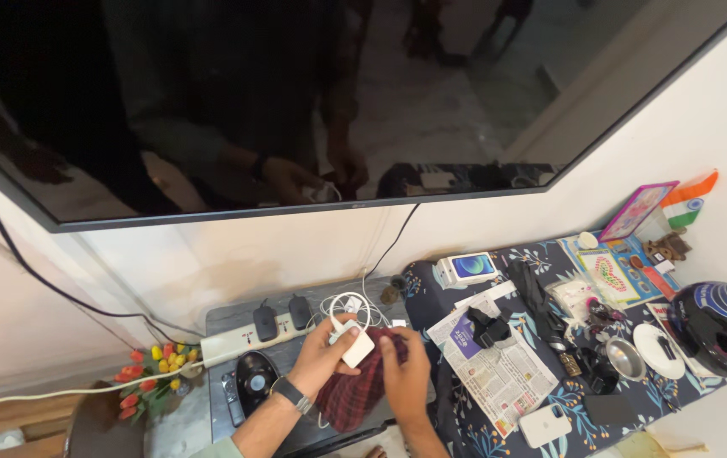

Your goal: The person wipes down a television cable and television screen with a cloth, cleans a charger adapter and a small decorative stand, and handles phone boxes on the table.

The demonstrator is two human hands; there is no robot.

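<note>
My left hand (323,354), with a dark watch on its wrist, holds a white charger block (355,347) with a coiled white cable (348,306) above it. My right hand (406,376) grips a dark red checked cloth (355,392) bunched on the grey shelf (229,320). The two hands sit close together over the cloth, below a large black wall-mounted television screen (295,93) that reflects them.
A white power strip (249,337) with black plugs lies left of my hands, artificial flowers (150,373) beyond it. To the right, a floral cloth (499,428) carries a newspaper (499,369), a white phone (545,424), a phone box (472,268), a steel bowl (624,360), a helmet (721,326) and a small flag (687,203).
</note>
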